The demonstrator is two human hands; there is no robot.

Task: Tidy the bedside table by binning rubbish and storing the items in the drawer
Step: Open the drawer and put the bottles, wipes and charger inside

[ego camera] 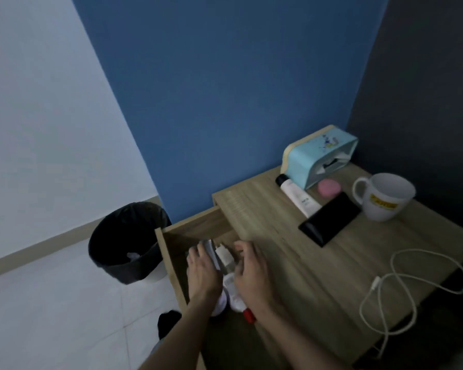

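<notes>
The wooden drawer of the bedside table stands pulled out to the left. Both hands reach into it. My left hand lies over items on the drawer's left side, fingers fairly straight. My right hand curls around a white charger plug. Below the hands lie white containers, one with a red cap. On the tabletop rest a white tube, a black phone, a pink round item, a white mug and a white cable.
A black-lined bin stands on the pale floor left of the drawer, with a bit of white rubbish inside. A light blue tissue box sits at the table's back edge against the blue wall. A dark object lies on the floor below the drawer.
</notes>
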